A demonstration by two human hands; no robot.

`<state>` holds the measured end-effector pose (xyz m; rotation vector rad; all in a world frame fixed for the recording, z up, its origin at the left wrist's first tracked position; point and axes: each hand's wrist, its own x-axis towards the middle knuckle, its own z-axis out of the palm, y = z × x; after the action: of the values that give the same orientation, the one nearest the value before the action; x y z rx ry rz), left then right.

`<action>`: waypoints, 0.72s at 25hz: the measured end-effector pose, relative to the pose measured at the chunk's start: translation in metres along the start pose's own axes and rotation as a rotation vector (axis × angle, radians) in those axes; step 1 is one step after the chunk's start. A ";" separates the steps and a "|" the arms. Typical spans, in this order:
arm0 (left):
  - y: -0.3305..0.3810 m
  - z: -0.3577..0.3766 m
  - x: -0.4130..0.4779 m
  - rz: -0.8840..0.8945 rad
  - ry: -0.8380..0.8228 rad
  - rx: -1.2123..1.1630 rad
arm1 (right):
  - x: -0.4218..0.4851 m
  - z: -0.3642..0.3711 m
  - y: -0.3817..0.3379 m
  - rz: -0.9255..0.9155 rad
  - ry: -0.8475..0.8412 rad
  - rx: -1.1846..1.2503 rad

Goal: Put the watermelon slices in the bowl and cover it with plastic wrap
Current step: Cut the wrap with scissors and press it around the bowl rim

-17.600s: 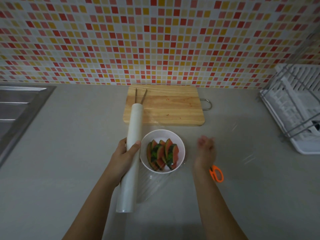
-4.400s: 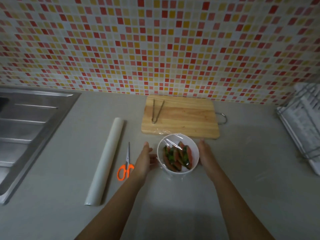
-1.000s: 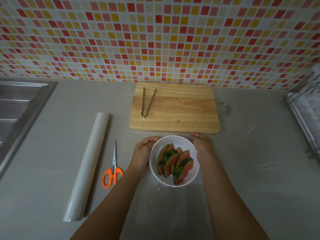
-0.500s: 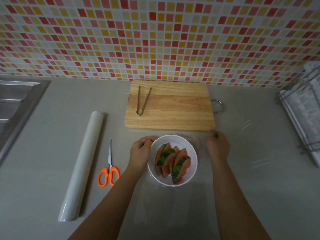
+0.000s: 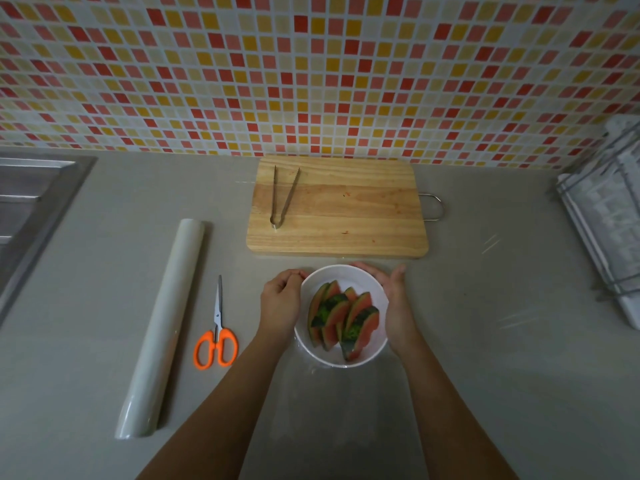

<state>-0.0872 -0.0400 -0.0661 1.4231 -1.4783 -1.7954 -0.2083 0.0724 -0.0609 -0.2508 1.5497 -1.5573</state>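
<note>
A white bowl (image 5: pixel 341 356) stands on the grey counter just in front of the cutting board and holds several watermelon slices (image 5: pixel 343 318). Clear plastic wrap lies stretched over the bowl, and a loose sheet of it (image 5: pixel 346 403) trails toward me on the counter. My left hand (image 5: pixel 281 303) is against the bowl's left side, its fingers curled at the rim. My right hand (image 5: pixel 393 299) presses on the bowl's right side with fairly straight fingers reaching round the far rim. The roll of plastic wrap (image 5: pixel 162 327) lies lengthwise at the left.
Orange-handled scissors (image 5: pixel 216 334) lie between the roll and the bowl. Metal tongs (image 5: pixel 283 197) rest on the wooden cutting board (image 5: pixel 346 209) behind the bowl. A steel sink (image 5: pixel 31 209) is at the far left, a white dish rack (image 5: pixel 609 216) at the far right.
My right hand, which was off the bowl to the right half a second ago, has come back against the bowl's right side. My left hand has stayed at the left rim.
</note>
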 end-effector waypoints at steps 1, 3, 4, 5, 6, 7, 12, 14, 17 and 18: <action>0.000 0.001 0.000 -0.013 0.005 -0.018 | 0.001 0.001 -0.002 0.022 0.025 -0.018; 0.001 0.002 -0.001 -0.042 0.014 -0.041 | 0.001 0.002 -0.003 0.049 0.072 -0.105; 0.001 0.003 -0.001 -0.064 0.018 -0.051 | 0.000 0.003 -0.004 0.072 0.088 -0.161; 0.000 0.003 0.000 -0.087 0.018 -0.062 | -0.001 0.003 -0.005 0.101 0.096 -0.207; 0.000 0.002 0.000 -0.101 0.011 -0.067 | -0.001 0.004 -0.007 0.125 0.104 -0.238; -0.001 0.001 0.000 -0.105 -0.003 -0.064 | -0.002 0.004 -0.007 0.146 0.121 -0.266; 0.001 -0.007 0.004 -0.134 -0.092 -0.099 | -0.001 0.004 -0.006 0.050 0.301 -0.618; -0.001 -0.012 0.006 -0.132 -0.132 -0.074 | 0.000 0.003 -0.004 0.014 0.331 -0.683; -0.007 -0.020 0.008 0.028 -0.158 0.196 | 0.002 0.002 -0.003 -0.017 0.351 -0.735; -0.008 -0.023 0.007 0.114 -0.141 0.382 | 0.002 0.001 -0.004 -0.020 0.342 -0.763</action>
<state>-0.0680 -0.0540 -0.0744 1.3664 -2.0182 -1.6317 -0.2107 0.0693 -0.0581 -0.4335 2.3778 -0.9858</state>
